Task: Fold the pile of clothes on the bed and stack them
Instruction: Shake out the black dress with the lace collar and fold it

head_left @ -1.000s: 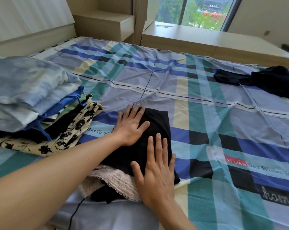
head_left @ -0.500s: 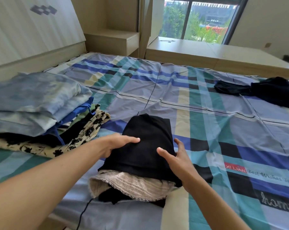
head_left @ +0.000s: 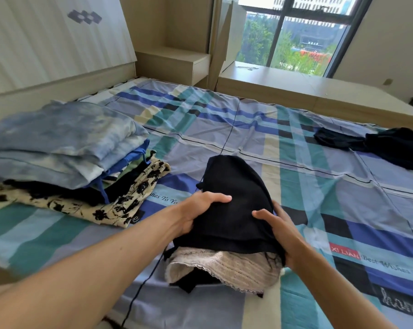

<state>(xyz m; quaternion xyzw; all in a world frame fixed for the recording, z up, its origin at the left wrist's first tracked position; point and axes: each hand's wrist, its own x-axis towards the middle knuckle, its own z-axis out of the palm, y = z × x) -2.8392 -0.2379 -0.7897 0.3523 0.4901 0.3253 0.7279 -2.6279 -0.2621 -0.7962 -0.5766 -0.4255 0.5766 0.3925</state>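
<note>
Plaid-sheeted bed (head_left: 319, 186), folded stack (head_left: 58, 148) on its left side, dark unfolded clothes (head_left: 395, 146) far right
Mid-bed, the black folded garment (head_left: 236, 198) sits on a beige lace-trimmed piece (head_left: 224, 269); left hand (head_left: 196, 212) and right hand (head_left: 281, 231) each clamp one side of it.

Two hands are counted (left hand (head_left: 193, 214), right hand (head_left: 283, 233)), two clothes stacks (left-frame stack (head_left: 58, 143), centre stack (head_left: 234, 186)) and one loose dark garment (head_left: 390, 148).

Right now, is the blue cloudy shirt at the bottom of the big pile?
No, the blue tie-dye garment lies on top, and the cream floral garment shows beneath it.
</note>
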